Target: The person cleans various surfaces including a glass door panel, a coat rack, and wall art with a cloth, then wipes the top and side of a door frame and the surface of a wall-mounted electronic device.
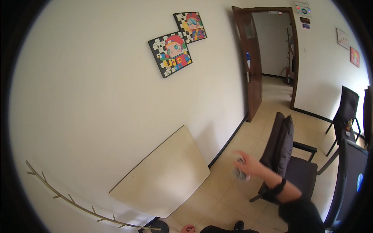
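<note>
My right hand (pixel 248 164) is stretched out over the tiled floor, between a small beige table (pixel 163 176) and a black chair (pixel 289 163). Its fingers are closed around a small grey object (pixel 240 173), which is blurred, so I cannot tell what it is. A dark band sits on that wrist, above a dark sleeve. Only a sliver of my left hand (pixel 188 229) shows at the bottom edge, and I cannot make out its fingers or whether it holds anything.
The table stands against a white wall with two cartoon pictures (pixel 176 44). A brown door (pixel 250 62) stands open onto a corridor. More black chairs (pixel 345 112) stand at the right. A thin brass rack (pixel 70 200) curves at lower left, over a round black base (pixel 159 226).
</note>
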`<action>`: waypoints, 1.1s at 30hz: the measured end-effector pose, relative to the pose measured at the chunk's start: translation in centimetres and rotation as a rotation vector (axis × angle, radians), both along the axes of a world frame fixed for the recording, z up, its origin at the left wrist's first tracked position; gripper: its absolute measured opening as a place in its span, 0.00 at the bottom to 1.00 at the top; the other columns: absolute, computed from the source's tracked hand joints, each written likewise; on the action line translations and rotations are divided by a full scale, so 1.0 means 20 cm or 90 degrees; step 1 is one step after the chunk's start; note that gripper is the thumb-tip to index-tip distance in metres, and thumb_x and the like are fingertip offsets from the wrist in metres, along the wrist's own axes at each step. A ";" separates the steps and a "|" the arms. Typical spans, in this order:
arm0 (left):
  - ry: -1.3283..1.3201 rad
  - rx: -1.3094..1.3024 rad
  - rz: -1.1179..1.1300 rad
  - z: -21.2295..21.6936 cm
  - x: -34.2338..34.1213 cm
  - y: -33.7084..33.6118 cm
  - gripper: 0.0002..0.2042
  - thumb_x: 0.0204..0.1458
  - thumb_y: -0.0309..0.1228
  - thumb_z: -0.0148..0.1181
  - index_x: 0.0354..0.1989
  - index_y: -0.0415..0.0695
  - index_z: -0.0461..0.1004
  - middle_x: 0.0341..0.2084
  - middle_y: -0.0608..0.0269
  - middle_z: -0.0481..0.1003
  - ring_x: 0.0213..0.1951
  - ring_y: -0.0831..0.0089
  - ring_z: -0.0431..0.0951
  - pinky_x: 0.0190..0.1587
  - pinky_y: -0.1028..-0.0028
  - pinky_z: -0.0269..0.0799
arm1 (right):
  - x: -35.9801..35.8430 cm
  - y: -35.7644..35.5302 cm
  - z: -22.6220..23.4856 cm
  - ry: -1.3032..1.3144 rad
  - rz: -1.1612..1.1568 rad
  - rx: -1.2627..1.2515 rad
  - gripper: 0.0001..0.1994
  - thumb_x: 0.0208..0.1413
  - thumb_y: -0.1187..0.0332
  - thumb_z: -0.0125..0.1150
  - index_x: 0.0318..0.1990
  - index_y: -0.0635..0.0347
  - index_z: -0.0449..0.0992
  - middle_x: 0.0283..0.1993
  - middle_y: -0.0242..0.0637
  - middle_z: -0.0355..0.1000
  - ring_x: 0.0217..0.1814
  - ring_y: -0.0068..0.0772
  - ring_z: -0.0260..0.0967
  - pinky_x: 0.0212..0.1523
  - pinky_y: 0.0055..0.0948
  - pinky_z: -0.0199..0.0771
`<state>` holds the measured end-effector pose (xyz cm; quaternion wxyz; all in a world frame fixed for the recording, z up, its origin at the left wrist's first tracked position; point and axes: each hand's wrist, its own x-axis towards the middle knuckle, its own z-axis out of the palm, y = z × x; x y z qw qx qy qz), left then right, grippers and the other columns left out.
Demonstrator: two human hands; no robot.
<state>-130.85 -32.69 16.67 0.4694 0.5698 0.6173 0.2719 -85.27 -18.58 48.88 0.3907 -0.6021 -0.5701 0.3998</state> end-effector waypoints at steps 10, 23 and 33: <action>-0.026 -0.003 0.239 -0.18 0.02 0.90 0.13 0.51 0.33 0.59 0.42 0.40 0.77 0.26 0.58 0.78 0.23 0.73 0.73 0.26 0.73 0.70 | 0.13 1.97 1.11 -0.256 -0.021 0.316 0.32 0.55 0.54 0.62 0.65 0.50 0.59 0.28 0.44 0.77 0.28 0.42 0.77 0.32 0.38 0.77; -0.050 -0.019 0.236 -0.04 0.25 2.24 0.14 0.54 0.35 0.58 0.45 0.39 0.75 0.31 0.56 0.78 0.29 0.71 0.75 0.31 0.71 0.71 | 0.32 3.62 2.06 -0.474 -0.163 0.707 0.32 0.52 0.52 0.64 0.64 0.47 0.64 0.39 0.50 0.77 0.42 0.47 0.76 0.43 0.38 0.75; -0.136 -0.160 0.374 -0.32 0.73 2.47 0.19 0.55 0.39 0.60 0.52 0.43 0.74 0.42 0.53 0.78 0.43 0.67 0.78 0.46 0.67 0.73 | 0.43 3.54 2.00 0.418 0.373 0.460 0.22 0.57 0.56 0.60 0.56 0.56 0.73 0.44 0.41 0.76 0.48 0.31 0.75 0.47 0.31 0.76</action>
